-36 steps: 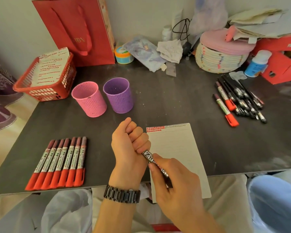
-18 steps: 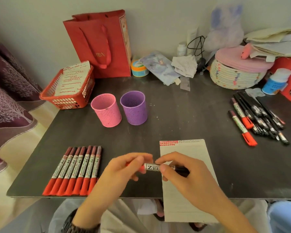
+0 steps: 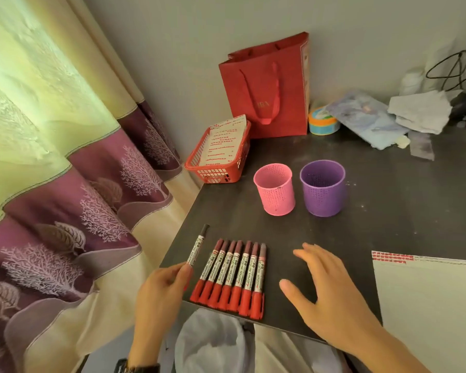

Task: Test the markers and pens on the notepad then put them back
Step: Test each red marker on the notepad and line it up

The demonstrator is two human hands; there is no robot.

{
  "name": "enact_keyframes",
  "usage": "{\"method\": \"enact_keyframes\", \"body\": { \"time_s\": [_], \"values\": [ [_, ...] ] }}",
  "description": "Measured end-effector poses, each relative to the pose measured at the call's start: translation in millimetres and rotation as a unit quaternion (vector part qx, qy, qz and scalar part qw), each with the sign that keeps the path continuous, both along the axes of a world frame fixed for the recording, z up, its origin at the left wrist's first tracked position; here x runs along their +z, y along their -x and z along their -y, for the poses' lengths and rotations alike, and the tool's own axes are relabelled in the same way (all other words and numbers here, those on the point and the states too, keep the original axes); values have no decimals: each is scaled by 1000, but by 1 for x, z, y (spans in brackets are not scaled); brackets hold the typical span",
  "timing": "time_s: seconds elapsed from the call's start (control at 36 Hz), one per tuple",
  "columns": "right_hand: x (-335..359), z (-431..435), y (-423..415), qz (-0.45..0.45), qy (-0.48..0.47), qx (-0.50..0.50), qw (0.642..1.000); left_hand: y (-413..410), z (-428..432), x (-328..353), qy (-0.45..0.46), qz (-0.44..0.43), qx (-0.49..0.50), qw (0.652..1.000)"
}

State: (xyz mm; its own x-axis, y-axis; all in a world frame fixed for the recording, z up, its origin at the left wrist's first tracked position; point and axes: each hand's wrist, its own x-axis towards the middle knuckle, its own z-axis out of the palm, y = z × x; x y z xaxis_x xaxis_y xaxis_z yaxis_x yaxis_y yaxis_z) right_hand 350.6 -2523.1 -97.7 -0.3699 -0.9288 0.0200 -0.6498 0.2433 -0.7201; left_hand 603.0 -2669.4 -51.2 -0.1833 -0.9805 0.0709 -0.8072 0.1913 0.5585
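Observation:
My left hand (image 3: pixel 160 289) grips a red-capped marker (image 3: pixel 197 248) by its cap end, its dark tail pointing up and away, just left of a row of several red-capped markers (image 3: pixel 232 275) lying side by side near the table's front left edge. My right hand (image 3: pixel 331 294) hovers open, palm down, over the dark table to the right of that row, holding nothing. The white notepad (image 3: pixel 425 305) with red print along its top lies at the right, partly cut off by the frame.
A pink mesh cup (image 3: pixel 275 189) and a purple mesh cup (image 3: pixel 323 187) stand mid-table. A red basket (image 3: pixel 219 168) with printed paper sits at the back left corner before a red gift bag (image 3: pixel 269 90). Curtains (image 3: pixel 65 170) hang left of the table edge (image 3: pixel 183 224).
The view has swung left. The marker, held by both hands over the notepad before, is now capped in my left hand beside the marker row; my right hand has let go and opened.

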Motion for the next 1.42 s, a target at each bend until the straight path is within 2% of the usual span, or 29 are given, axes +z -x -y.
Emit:
{"method": "enact_keyframes", "body": {
  "time_s": [0.08,0.14,0.53,0.75,0.83,0.92,0.97,1.03,1.08,1.17,1.25,1.36,1.42],
  "values": [
    [-19,10,-9,-125,-56,15,991,-3,9,-13,-6,35,5,999],
    [-22,10,-11,-171,-79,24,982,-3,11,-23,-9,45,-3,999],
    [-24,8,-8,-153,-71,37,985,-2,8,-42,-8,35,41,999],
    [-29,9,-7,-158,-72,38,984,4,3,-37,-22,77,54,995],
    [-30,7,-6,-156,-44,25,986,18,-4,-29,-24,86,58,994],
    [-27,11,-12,-121,-40,45,991,30,-10,-22,-9,119,61,991],
    [-24,11,-9,-57,-25,44,997,46,-17,-14,9,114,35,993],
    [-12,8,3,59,-8,23,998,70,-25,-11,8,112,4,994],
    [2,0,19,173,-1,-7,985,96,-34,-9,23,105,-41,993],
    [19,-21,48,253,53,-73,963,132,-48,-13,48,99,-120,987],
    [30,-54,85,232,117,-156,953,166,-65,-21,51,69,-207,975],
    [34,-103,139,140,157,-282,936,206,-83,-36,32,73,-297,952],
    [30,-123,162,80,147,-333,928,223,-87,-43,1,88,-324,942]
  ]
}}
